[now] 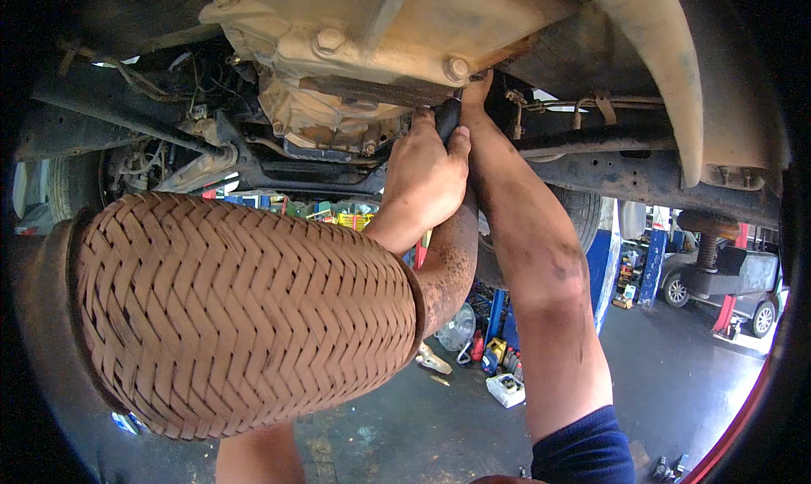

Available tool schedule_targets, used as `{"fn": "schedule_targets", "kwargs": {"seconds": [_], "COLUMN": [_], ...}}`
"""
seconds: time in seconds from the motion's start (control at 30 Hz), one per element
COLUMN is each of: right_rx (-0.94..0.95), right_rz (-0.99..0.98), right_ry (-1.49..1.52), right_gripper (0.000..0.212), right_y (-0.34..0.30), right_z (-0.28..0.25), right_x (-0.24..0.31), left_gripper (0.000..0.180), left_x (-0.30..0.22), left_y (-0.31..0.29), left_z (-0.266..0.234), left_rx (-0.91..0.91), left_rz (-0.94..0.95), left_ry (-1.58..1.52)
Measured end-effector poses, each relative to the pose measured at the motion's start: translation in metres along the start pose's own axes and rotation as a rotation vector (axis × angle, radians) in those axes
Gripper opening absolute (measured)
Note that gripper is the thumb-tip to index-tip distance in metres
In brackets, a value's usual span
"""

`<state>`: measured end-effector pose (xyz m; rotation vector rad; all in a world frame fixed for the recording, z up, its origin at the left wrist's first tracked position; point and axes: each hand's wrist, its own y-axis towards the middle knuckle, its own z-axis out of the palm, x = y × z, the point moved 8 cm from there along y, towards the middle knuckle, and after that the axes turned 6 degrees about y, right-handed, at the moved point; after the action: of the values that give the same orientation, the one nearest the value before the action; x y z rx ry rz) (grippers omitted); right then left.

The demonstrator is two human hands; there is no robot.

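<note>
I am beneath a raised vehicle, with both arms reaching up to its dirt-coated underside. My left hand is closed around a black, rounded handle held upright just below the tan metal housing; the tool's upper end is hidden. Beside it, my right hand goes up past the housing's rear edge, near a large bolt. Its fingers are out of sight behind the metal. A braided exhaust flex pipe crosses in front of my left forearm, and its rusty pipe runs up between my arms.
A curved tan panel hangs at the upper right. Metal lines and a frame rail run behind my right arm. On the dark workshop floor stand bottles and a white container. A car is parked far right.
</note>
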<state>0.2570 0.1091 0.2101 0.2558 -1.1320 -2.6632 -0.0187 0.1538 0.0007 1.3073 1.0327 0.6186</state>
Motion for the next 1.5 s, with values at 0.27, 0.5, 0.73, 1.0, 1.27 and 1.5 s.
{"fn": "schedule_targets", "kwargs": {"seconds": [0.27,0.5,0.73,1.0,1.27,1.5], "right_rx": [0.011,-0.009,0.062,0.036,0.098,0.055], "right_rz": [-0.127,-0.083,0.07,-0.233,-0.265,-0.225], "right_ry": [0.131,0.198,0.34,-0.022,0.026,-0.03], "right_gripper": [0.028,0.028,0.025,0.021,0.021,0.023], "right_y": [-0.005,-0.016,-0.013,-0.016,-0.023,-0.015], "right_z": [-0.011,-0.019,-0.008,-0.017,-0.018,-0.02], "right_x": [0.016,0.038,0.02,0.058,0.082,0.082], "left_gripper": [0.051,0.05,0.049,0.052,0.054,0.049], "left_x": [0.001,0.002,-0.001,-0.001,-0.001,0.002], "left_y": [0.002,0.0,0.005,0.001,-0.001,0.0], "left_z": [0.003,0.002,0.001,0.001,0.005,0.006], "left_rx": [0.019,0.038,0.021,0.0,0.027,0.02], "left_rz": [-0.013,-0.017,-0.011,-0.035,-0.033,0.014], "left_ry": [-0.03,0.003,0.014,0.034,0.01,0.029]}}
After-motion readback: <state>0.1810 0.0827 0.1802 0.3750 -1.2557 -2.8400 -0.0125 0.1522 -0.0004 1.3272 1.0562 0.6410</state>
